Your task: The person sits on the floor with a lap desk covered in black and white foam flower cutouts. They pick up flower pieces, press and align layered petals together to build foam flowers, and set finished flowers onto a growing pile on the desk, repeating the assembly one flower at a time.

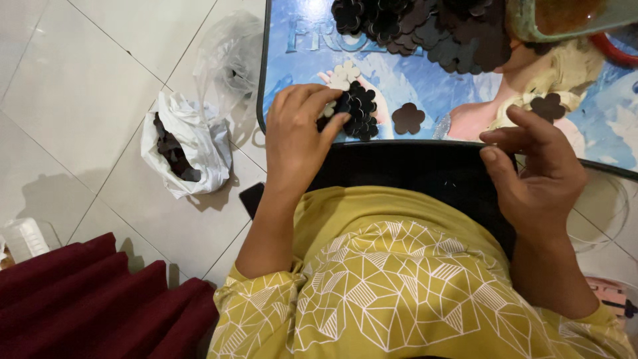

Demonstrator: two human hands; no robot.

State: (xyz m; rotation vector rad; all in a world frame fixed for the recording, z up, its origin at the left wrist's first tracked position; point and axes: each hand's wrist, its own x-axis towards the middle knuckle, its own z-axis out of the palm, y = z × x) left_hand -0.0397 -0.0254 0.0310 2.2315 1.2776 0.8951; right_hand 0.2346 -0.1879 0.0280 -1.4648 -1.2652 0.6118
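- The left hand (299,133) rested at the near edge of a small picture-printed table (425,80), fingers curled down and pressed on a cluster of dark flower-shaped cutouts (355,110); thumb and forefinger seemed to pinch one piece, though the knuckles hid the contact.
- A few pale flower cutouts (343,73) lay touching the far side of that cluster, partly covered by the fingertips.
- The right hand (531,166) hovered over the table's near edge, well apart from the left, forefinger and thumb brought close together; whether anything thin sat between them could not be made out.
- One single dark flower cutout (407,118) lay alone between the two hands, near the front edge.
- Another dark flower (548,106) lay just beyond the right hand's fingers.
- A large heap of dark cutouts (425,26) sat at the far edge, cut off by the frame's top.
- A greenish container (571,16) at the table's far right corner was cropped, its contents unclear.
- The table's printed picture was blue and white, with lettering along its far edge partly buried under the heap.
- On the tiled floor beside the table's left edge lay a white plastic bag (189,143), open, holding dark scraps.
- A clear plastic bag (229,63) lay just beyond it, its contents hard to tell.
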